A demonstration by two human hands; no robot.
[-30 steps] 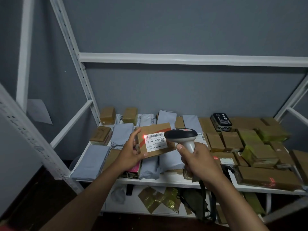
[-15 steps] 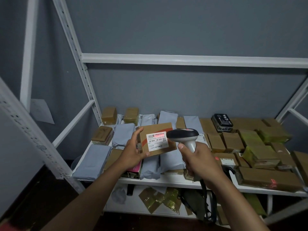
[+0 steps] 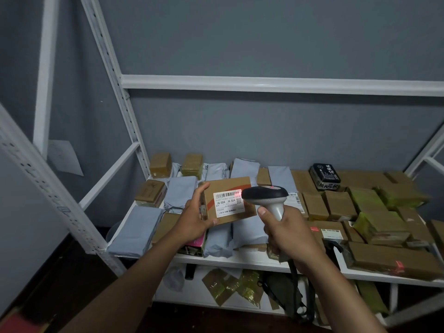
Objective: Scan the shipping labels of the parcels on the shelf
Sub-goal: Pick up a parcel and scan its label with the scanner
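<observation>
while left hand (image 3: pixel 192 219) fingers grip the box (image 3: pixel 228 200), right hand (image 3: pixel 286 231) fingers wrap the scanner (image 3: pixel 265 195), seemingly over its label (image 3: pixel 228 204).

White label (image 3: pixel 228 204) on held cardboard box (image 3: pixel 228 188): "J6-S04" printed twice; smaller print unreadable.

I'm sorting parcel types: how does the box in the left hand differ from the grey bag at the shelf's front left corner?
The box is brown cardboard, stiff; the grey bag is soft plastic. The box shows a white label with barcode; the bag shows none. The left hand holds the box up, tilted; the bag lies flat on the shelf. Both are sealed parcels.
</observation>
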